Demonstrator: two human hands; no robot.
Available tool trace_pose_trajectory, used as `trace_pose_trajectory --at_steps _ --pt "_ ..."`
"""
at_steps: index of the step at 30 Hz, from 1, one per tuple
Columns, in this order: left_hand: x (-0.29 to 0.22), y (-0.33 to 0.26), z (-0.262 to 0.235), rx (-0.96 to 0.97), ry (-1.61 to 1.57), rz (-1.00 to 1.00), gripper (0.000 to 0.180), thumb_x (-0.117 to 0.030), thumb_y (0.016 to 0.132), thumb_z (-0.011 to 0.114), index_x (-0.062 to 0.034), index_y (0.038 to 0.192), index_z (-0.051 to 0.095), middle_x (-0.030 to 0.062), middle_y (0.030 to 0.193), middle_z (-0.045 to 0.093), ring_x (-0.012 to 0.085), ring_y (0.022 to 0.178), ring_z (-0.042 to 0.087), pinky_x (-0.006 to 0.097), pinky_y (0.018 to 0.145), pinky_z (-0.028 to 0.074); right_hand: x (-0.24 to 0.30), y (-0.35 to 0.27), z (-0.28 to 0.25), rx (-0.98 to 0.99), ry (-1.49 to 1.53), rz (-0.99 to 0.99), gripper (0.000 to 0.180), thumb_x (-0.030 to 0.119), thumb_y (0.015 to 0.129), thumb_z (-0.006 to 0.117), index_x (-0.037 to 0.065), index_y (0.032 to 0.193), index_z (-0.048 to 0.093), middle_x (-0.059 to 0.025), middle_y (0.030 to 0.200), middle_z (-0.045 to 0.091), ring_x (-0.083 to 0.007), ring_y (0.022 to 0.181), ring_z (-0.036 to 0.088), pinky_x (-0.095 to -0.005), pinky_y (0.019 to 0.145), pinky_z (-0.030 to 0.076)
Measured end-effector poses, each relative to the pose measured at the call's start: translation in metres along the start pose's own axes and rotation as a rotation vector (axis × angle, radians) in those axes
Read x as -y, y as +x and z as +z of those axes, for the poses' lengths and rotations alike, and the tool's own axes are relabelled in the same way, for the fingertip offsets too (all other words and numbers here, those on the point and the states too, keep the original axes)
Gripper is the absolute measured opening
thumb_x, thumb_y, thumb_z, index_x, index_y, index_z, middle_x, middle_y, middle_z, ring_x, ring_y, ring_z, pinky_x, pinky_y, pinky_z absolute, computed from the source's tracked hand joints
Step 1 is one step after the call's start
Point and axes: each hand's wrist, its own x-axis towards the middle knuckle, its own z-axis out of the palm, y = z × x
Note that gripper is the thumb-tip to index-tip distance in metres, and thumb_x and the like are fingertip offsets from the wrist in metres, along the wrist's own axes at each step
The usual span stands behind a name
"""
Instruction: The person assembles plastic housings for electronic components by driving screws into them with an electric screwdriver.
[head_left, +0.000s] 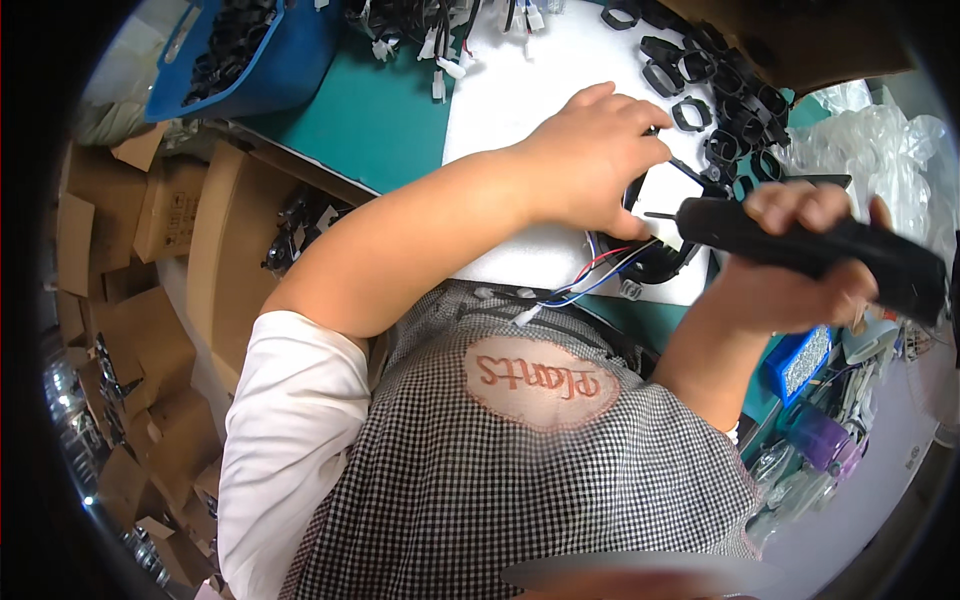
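Note:
My right hand [768, 290] is wrapped round a thick black electric screwdriver [722, 224]. Its thin bit points left, toward a black plastic housing [660, 268] with a pale inner area. Whether the bit touches the housing I cannot tell. Around the housing's left side curls my left hand [585, 160], thumb at the near end and fingers at the far end, steadying it on a white foam sheet [520, 90]. Red, blue and white wires [590, 285] run out of the housing toward me, ending in small white connectors [527, 314]. Part of the housing is hidden by my hands.
Many black plastic rings [725, 100] lie heaped beyond the housing. A blue bin [300, 60] of black parts stands far left, near wired connectors [438, 45]. Clear plastic bags [870, 150] and a blue box [800, 365] are at right. Cardboard boxes [150, 340] fill the left.

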Motion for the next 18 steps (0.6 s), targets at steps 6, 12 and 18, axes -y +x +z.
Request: trace_pose_trajectory --at_steps 6,12,18 --pt "0.037 -0.007 -0.030 -0.338 -0.265 -0.134 0.064 -0.047 0.059 0.080 -0.0101 0.110 0.066 0.0183 0.131 0.047 0.0355 0.120 0.045 0.039 0.103 0.037 0.074 0.016 -0.022 -0.064 0.297 -0.061 0.056 0.047 0.076 0.065 0.003 0.110 0.057 -0.0051 0.082 0.055 -0.0162 0.064 0.053 -0.0300 0.059 0.043" --pt "0.076 -0.016 -0.039 -0.502 -1.648 0.149 0.063 -0.030 0.084 0.070 0.0015 0.132 0.043 0.0104 0.123 0.058 0.0186 0.110 0.056 0.029 0.097 0.042 0.059 0.006 -0.033 -0.131 0.293 0.001 0.058 0.044 0.075 0.066 0.001 0.113 0.055 -0.0054 0.079 0.051 -0.0147 0.062 0.048 -0.0282 0.060 0.042" --pt "0.067 -0.014 -0.061 -0.542 -1.745 0.127 0.058 -0.025 0.086 0.067 0.0002 0.132 0.044 0.0109 0.124 0.057 0.0203 0.112 0.055 0.030 0.098 0.043 0.023 -0.009 -0.024 -0.063 0.325 0.220 0.061 0.050 0.089 0.054 0.006 0.130 0.046 -0.0082 0.085 0.053 -0.0166 0.063 0.052 -0.0329 0.058 0.047"
